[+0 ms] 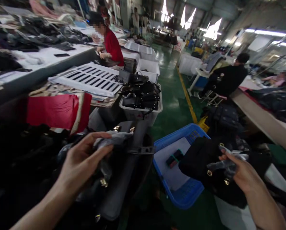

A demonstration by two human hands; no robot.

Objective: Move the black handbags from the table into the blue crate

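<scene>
My left hand (81,159) is closed on the plastic-wrapped handle of a dark handbag (119,191) with gold-coloured buckles. This bag hangs tilted at lower centre, and its lower part is blurred. On the right, my right hand (242,171) grips the plastic-wrapped handle of a black bag (200,156), which also has gold-coloured fittings. That bag overlaps the right side of a blue plastic basket (162,179) on the floor. A few small dark blocks (173,158) lie on a pale sheet in the basket.
A white bin (160,107) full of black bags stands ahead. Left of it, a white slotted panel (90,76) lies on stacked material beside red cloth (54,110). A person in red (112,46) works at the long table; another person in black (231,76) sits at right.
</scene>
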